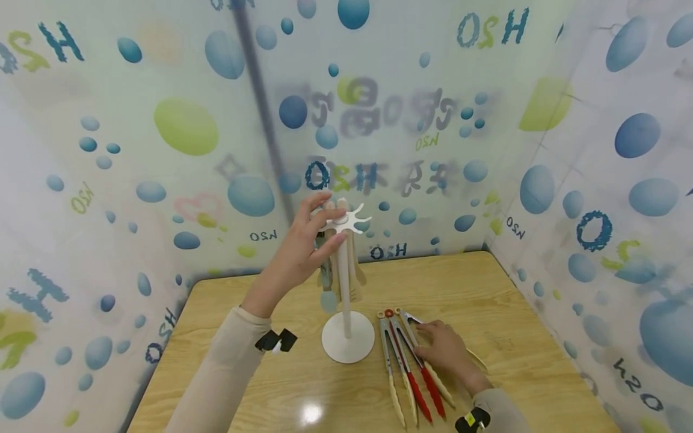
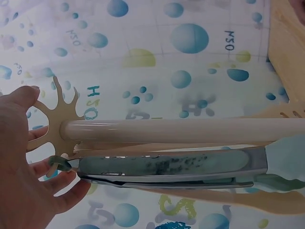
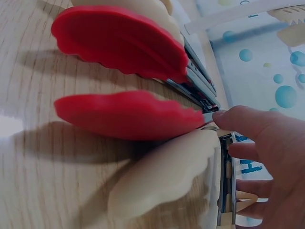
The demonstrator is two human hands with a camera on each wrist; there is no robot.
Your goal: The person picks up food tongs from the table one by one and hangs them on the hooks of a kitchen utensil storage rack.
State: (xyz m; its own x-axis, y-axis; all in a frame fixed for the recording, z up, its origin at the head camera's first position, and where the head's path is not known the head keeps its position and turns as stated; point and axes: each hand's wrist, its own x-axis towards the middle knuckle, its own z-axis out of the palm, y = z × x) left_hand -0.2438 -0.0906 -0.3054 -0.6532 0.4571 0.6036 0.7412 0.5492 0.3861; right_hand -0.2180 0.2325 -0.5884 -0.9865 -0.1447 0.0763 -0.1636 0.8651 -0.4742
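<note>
A white utensil stand [image 1: 346, 282] rises from a round base, with a crown of curved hooks on top. My left hand [image 1: 303, 243] grips this crown, its thumb low at the near side. From the hooks hang tongs with a green-grey head [image 2: 162, 164] and a beige spoon [image 2: 281, 202], among other utensils. My right hand [image 1: 446, 349] lies over the rightmost of several kitchen tongs, fingers loosely extended. Its thumb tip is beside the red-tipped tongs [image 3: 128, 116]; the other fingertips are right at the metal arms of the cream-tipped tongs [image 3: 164, 174].
Several tongs lie side by side on the wooden table [image 1: 243, 385], including more cream-tipped tongs [image 1: 397, 400] left of the red ones. Part of a cream piece [image 1: 477, 361] shows beyond my right hand. Patterned walls [image 1: 184, 126] enclose the table's back and sides.
</note>
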